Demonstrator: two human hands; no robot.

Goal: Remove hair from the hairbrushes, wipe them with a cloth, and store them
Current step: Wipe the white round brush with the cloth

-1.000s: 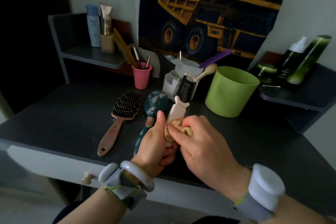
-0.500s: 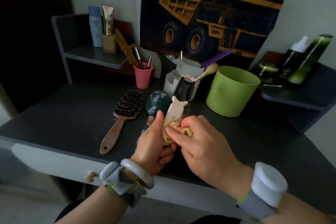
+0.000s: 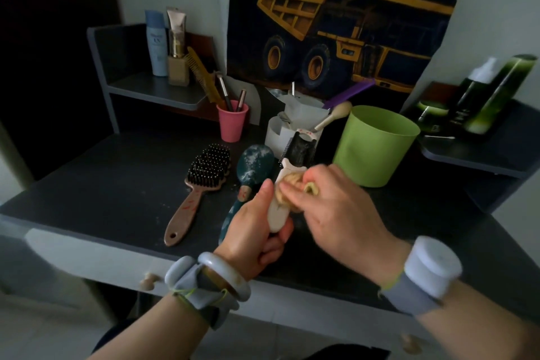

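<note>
My left hand [image 3: 257, 228] grips the cream handle of a hairbrush [image 3: 298, 152] whose dark bristled head points away from me. My right hand [image 3: 336, 207] pinches a bunched beige cloth [image 3: 287, 184] against the handle, just above my left thumb. On the dark desk [image 3: 111, 184] lie two more brushes: a brown paddle brush [image 3: 201, 181] with black bristles to the left, and a teal brush [image 3: 254, 166] lying back-up, partly hidden behind my left hand.
A green cup [image 3: 375, 145] stands right of the held brush. A white holder [image 3: 289, 131] with a wooden-tipped tool and a pink cup [image 3: 232, 121] with make-up brushes stand behind. Bottles sit on the left shelf [image 3: 152, 90] and right shelf [image 3: 473, 152].
The held brush has tilted more upright and shifted slightly left. My right hand has slid the cloth along the handle toward the brush head.
</note>
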